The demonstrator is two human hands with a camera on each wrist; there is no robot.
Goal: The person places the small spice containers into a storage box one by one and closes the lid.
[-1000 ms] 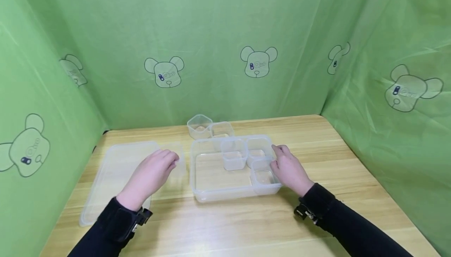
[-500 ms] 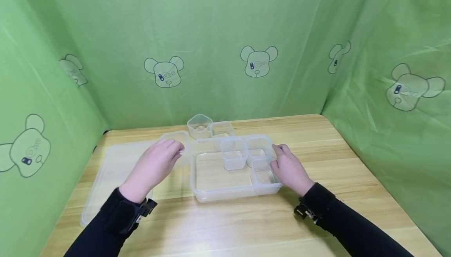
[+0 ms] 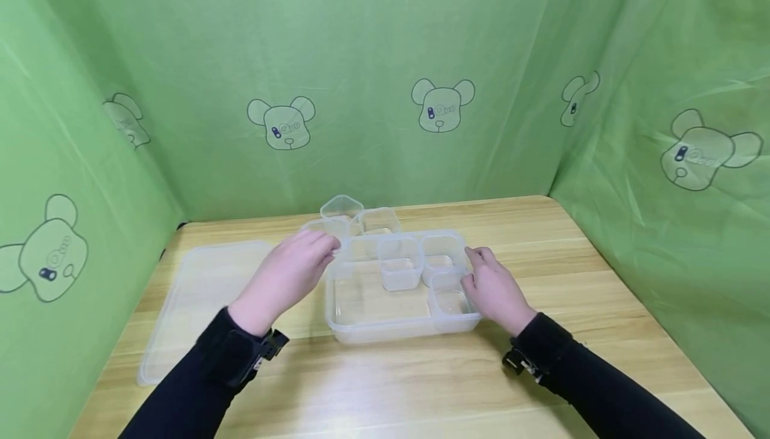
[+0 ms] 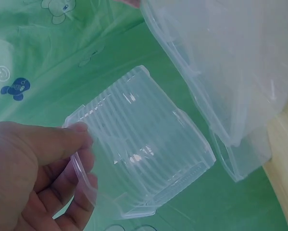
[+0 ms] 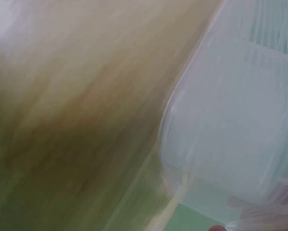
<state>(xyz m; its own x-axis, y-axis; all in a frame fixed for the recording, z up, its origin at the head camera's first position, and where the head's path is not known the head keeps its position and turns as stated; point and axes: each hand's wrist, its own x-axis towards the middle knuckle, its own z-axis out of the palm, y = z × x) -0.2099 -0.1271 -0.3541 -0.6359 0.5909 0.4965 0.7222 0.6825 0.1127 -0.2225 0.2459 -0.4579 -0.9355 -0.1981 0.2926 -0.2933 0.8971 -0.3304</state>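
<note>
A small clear plastic cup with ribbed walls (image 4: pixel 144 144) hangs at the far left corner of a large clear rectangular plastic box (image 3: pixel 379 307), its rim pinched in the grip of the left hand (image 3: pixel 293 273). Half a second ago hand and cup were farther left; now the cup overlaps the box's corner in the head view, though the left wrist view shows green between the cup and the nearest plastic wall. The shift appears to bring the cup close to the box's left part, where open floor shows inside the rim. Three small clear plastic cups (image 3: pixel 400 278) stand at the box's far middle, far right and near right. The right hand (image 3: pixel 496 292) stays at the right rim; whether its grip pinches the wall or merely rests there cannot be told. Two spare clear plastic cups (image 3: pixel 381 220) sit just beyond the far rim, leaving tight quarters before the far edge of the wood-grain desk (image 3: pixel 385 392) and the green curtain (image 3: pixel 361 38). A frosted rectangular plastic lid (image 3: pixel 201 299) lies flat at left; wider room shows near and right of the box.
</note>
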